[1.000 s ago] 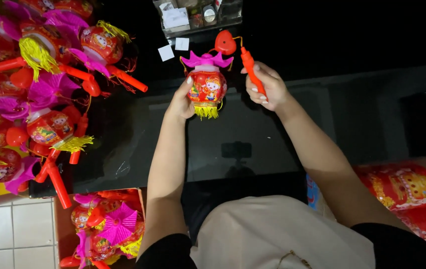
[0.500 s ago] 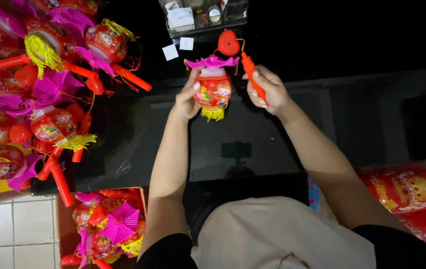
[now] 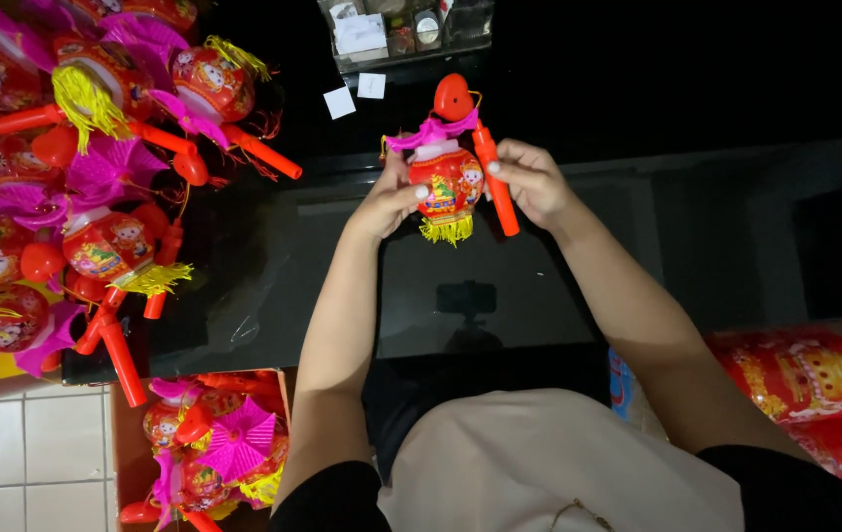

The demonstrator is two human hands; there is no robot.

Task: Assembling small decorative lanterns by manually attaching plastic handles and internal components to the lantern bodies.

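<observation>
I hold a small red toy lantern (image 3: 447,182) with a pink ruffled top and a yellow fringe above the glossy black table (image 3: 500,286). My left hand (image 3: 388,200) grips the lantern's left side. My right hand (image 3: 531,180) closes around its orange-red stick handle (image 3: 496,180), which lies along the lantern's right side. A red heart-shaped piece (image 3: 453,97) sticks up above the pink top.
A pile of several similar lanterns (image 3: 96,167) covers the table's left part. A box of more lanterns (image 3: 209,448) stands on the tiled floor at the lower left. A clear organiser (image 3: 401,30) and two white paper tags (image 3: 355,94) lie at the far edge. Red packaged bags (image 3: 800,374) lie at the right.
Both hands have turned the lantern slightly and brought the stick handle closer against its right side. The lantern stays at about the same spot over the table.
</observation>
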